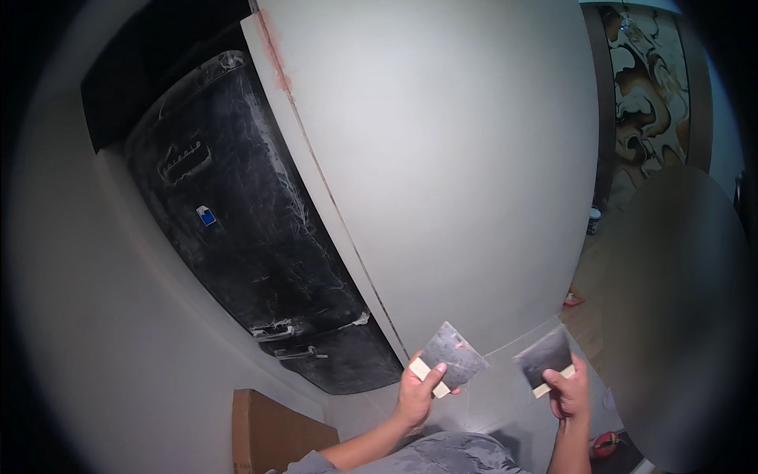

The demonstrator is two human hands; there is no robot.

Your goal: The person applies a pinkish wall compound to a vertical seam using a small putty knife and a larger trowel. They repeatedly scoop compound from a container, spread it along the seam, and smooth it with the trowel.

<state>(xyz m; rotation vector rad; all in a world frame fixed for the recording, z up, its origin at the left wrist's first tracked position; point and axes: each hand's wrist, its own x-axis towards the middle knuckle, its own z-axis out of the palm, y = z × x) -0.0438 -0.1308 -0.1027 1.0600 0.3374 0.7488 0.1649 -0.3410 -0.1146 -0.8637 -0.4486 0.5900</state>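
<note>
Beside the white wall [442, 158] stands a blk fridge [229, 213] w/ rounded corners, a brown cardboard box [286, 433] is near its foot, and before the wall's lower part L hand [416, 397] grips one cream-handled putty knife [458, 355], R hand [572, 391] grips 2nd putty knife [545, 354], the two kept apart.

Ahead of my grey shirt [450, 454], my left hand [417, 395] grips at its left, my right hand [570, 389] at its right, both thumbs [433, 379] on top.
</note>
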